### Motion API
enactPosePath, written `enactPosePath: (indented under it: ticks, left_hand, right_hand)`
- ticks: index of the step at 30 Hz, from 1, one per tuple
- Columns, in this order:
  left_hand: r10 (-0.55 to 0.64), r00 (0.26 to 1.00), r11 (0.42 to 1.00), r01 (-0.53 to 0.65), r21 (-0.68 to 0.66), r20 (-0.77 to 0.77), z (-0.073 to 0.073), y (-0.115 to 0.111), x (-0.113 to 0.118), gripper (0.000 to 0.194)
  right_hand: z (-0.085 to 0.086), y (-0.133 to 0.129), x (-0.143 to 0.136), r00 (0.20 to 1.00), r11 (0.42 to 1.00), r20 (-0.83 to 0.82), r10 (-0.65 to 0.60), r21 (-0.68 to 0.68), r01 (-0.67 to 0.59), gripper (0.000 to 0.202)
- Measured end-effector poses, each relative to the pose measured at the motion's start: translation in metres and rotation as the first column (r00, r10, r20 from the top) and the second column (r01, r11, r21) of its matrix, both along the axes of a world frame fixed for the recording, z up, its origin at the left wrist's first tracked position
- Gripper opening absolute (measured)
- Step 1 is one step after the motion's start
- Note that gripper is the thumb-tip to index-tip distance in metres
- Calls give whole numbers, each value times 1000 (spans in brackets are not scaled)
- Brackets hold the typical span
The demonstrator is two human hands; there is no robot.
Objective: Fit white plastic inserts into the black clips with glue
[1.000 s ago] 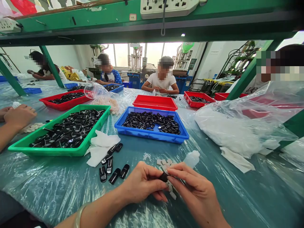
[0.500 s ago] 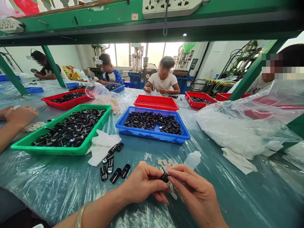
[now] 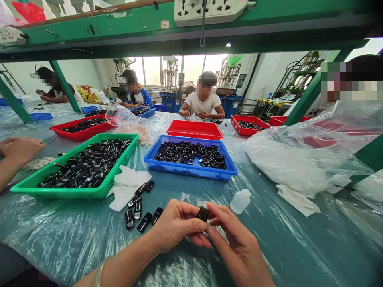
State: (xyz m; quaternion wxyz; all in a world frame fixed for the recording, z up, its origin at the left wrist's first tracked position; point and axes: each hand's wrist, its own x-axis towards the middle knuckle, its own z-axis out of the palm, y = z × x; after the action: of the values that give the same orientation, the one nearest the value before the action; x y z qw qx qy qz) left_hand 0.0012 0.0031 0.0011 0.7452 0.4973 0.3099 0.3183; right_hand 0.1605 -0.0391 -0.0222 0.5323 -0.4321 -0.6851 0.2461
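A small glossy black plastic piece point(image 3: 203, 213) with a pale end is pinched between the thumb and fingers of my left hand point(image 3: 176, 227). My right hand point(image 3: 239, 239) closes in from the other side, its index fingertip at the top of the piece and its thumb at the lower edge. Pale pieces on the table are partly hidden behind my fingers. Several similar black pieces point(image 3: 144, 222) lie left of my hands, beside a crumpled white cloth point(image 3: 127, 185). Tiny white bits point(image 3: 184, 197) are scattered just beyond my left hand. A small translucent bottle point(image 3: 240, 201) stands beyond my right hand.
A green tray point(image 3: 98, 193) and a blue tray point(image 3: 191, 172) hold heaps of black pieces. Behind them is a red tray point(image 3: 194, 129). A large clear bag point(image 3: 278, 159) lies at the right. A co-worker's hands point(image 3: 22, 149) rest at the left. A green shelf beam point(image 3: 119, 30) crosses overhead.
The black piece is turned more upright between my fingers, and my right fingers have shifted along it. The view has moved slightly. At the left, the co-worker's hands have moved slightly.
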Motion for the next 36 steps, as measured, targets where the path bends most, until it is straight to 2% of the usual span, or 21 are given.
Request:
enactPosePath:
  ticks: [5, 11, 16, 22, 28, 31, 33, 36]
  left_hand:
    - [-34, 999, 999, 36, -40, 42, 3, 0, -1, 36]
    - [-24, 987, 990, 45, -131, 157, 0, 5, -1, 37]
    - [-15, 978, 983, 52, -175, 207, -3, 7, 0, 37]
    - [-12, 978, 977, 56, -208, 209, -3, 7, -1, 42]
    - [29, 991, 984, -5, -177, 130, -7, 9, -1, 31]
    - [89, 995, 983, -80, -165, 53, -7, 13, -4, 26]
    - [221, 974, 963, -210, -168, 50, -4, 19, -8, 19]
    - [466, 879, 878, -446, -175, 96, 8, 33, -22, 13]
  right_hand:
    - [-7, 0, -1, 990, 996, -142, -22, -85, 10, 46]
    - [-16, 6, 0, 957, 991, -288, -11, -130, -27, 40]
    - [-16, 6, 0, 955, 985, -297, -4, -166, -47, 35]
    - [-5, 1, 1, 971, 959, -234, -53, -284, -17, 33]
    - [-11, 3, 7, 989, 966, -145, -22, -259, -17, 37]
    - [-15, 7, 9, 995, 974, -97, -2, -227, -20, 38]
    - [-16, 9, 9, 998, 977, -59, -9, -211, -4, 38]
    - [-16, 11, 9, 999, 979, -32, -26, -201, 19, 38]
